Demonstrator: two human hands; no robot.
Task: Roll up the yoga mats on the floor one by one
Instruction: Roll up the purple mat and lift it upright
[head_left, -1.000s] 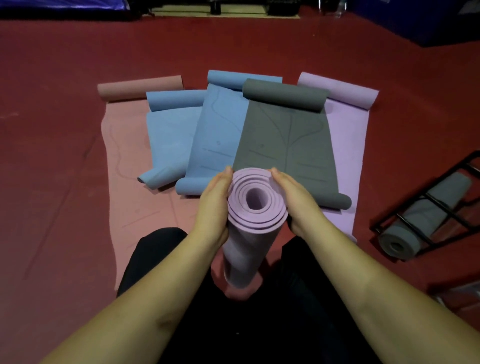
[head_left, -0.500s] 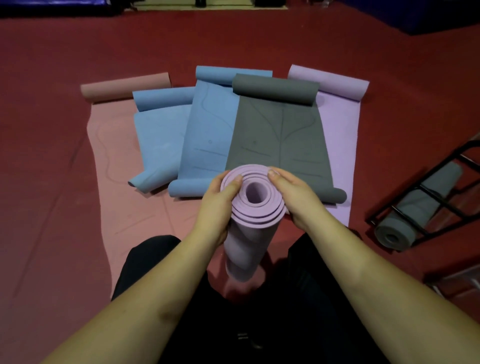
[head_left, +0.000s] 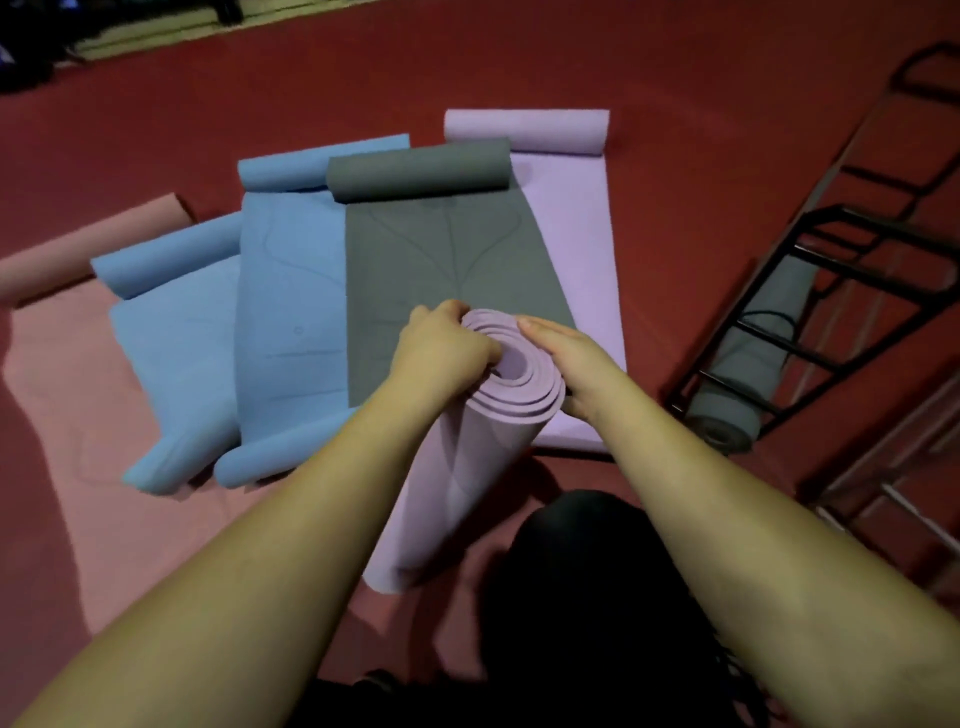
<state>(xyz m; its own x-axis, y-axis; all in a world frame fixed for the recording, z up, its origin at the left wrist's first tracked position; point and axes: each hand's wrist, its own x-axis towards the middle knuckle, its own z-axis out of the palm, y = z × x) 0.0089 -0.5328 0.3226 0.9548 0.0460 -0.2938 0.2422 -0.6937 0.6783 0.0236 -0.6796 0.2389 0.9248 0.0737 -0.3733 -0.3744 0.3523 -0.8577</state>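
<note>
Lilac foam, rolled into a tight tube, stood tilted on end at the centre of the head view: a rolled lilac mat (head_left: 467, 457) with its spiral end facing up and its lower end down near the person's dark-clad knees. A left hand (head_left: 441, 353) gripped the top rim, fingers curled over the edge into the spiral. A right hand (head_left: 566, 358) lay flat against the other side of the rim, fingers straight.

Beyond the hands, five more mats lay spread on the red floor (head_left: 675, 78), overlapping like a fan, each curled at its far end: a pink mat (head_left: 78, 415) at the left, a light blue mat (head_left: 171, 343), a second blue mat (head_left: 291, 312), a grey mat (head_left: 441, 260), and a lilac flat mat (head_left: 571, 234) at the right.

At the right edge, a black metal rack (head_left: 841, 260) held a rolled grey mat (head_left: 748, 364).
</note>
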